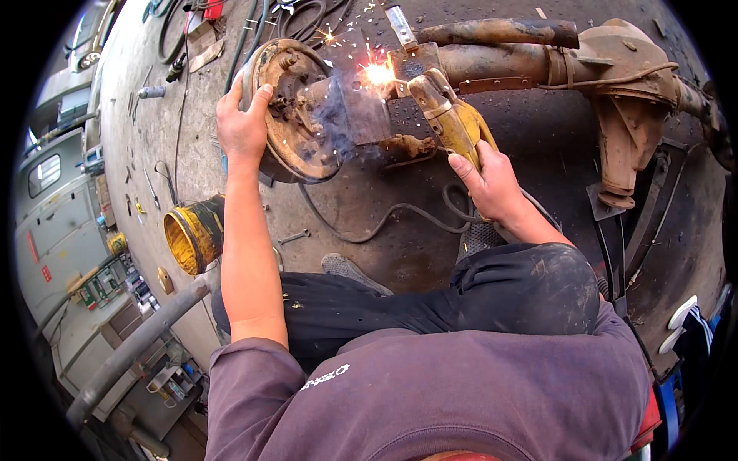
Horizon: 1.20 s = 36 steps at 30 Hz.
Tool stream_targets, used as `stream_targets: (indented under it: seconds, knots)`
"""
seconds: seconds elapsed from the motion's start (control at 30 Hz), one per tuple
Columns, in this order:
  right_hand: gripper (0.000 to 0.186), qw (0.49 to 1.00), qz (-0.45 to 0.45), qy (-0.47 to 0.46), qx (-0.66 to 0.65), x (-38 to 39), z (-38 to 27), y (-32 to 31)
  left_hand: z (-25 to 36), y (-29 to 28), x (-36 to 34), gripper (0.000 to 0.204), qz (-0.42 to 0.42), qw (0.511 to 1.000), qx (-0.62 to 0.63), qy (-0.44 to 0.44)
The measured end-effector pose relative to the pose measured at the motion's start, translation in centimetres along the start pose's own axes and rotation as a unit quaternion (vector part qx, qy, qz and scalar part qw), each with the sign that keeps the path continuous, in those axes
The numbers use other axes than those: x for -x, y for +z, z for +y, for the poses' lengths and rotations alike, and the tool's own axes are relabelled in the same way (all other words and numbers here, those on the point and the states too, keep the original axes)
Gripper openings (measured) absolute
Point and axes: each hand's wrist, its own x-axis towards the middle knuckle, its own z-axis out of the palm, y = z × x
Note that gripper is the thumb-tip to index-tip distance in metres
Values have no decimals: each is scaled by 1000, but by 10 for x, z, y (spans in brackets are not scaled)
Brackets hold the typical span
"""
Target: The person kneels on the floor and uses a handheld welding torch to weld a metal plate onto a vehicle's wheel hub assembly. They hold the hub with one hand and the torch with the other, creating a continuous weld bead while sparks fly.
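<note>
Two bare hands are working along a rusty axle (492, 67), which is running rightward from a round, rust-brown drum (292, 123). Left hand (244, 127): clamping the drum's left rim, thumb lying over the face, fingers curling behind the edge, their tips hiding from view. So the drum is sitting immediately right of this hand and touching it. Right hand (492, 180): gripping the handle of a yellow tool (453, 123), right of the drum. The tool is reaching forward out of the fist, its head slanting up and left, toward the drum's side of the axle. A white-orange arc (379, 73) is glaring just off the tool's head, right of the drum; sparks are scattering outward, some flying beyond the drum's far edge. Blue-grey smoke (334, 115) is drifting against the drum's right side, partly veiling a flat plate (367, 119) there. A rusty pipe (500, 32) is lying along the axle, farther right of the drum. At the axle's far right from the drum, a bulky housing (626, 61) is bulging. A dark cable (354, 240) is snaking below the drum. A yellow-lined bucket (192, 234) is lying tipped, below and left of the drum.
</note>
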Motion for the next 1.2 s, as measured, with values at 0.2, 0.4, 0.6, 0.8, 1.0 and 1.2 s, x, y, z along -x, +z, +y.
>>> stream_targets:
  seconds: [0.2, 0.4, 0.6, 0.8, 1.0, 1.2]
  knots:
    - [55, 1000, -2, 1, -3, -2, -4, 0, 1, -1, 1, 59, 14, 999, -31, 12]
    - [55, 1000, -9, 6, 4, -3, -7, -2, 3, -3, 1, 70, -5, 1000, -17, -6]
    - [54, 1000, -15, 7, -6, -5, -9, -4, 16, -4, 3, 57, 14, 999, -30, 16]
    - [51, 997, 7, 21, -75, -2, -10, -13, 22, -3, 4, 63, 10, 1000, -22, 4]
    - [54, 996, -31, 61, -60, -10, -9, -14, 4, -2, 1, 65, 3, 1000, -7, 5]
    - [56, 997, -27, 56, -49, -13, -10, -17, 7, -2, 0, 64, -2, 1000, -8, 2]
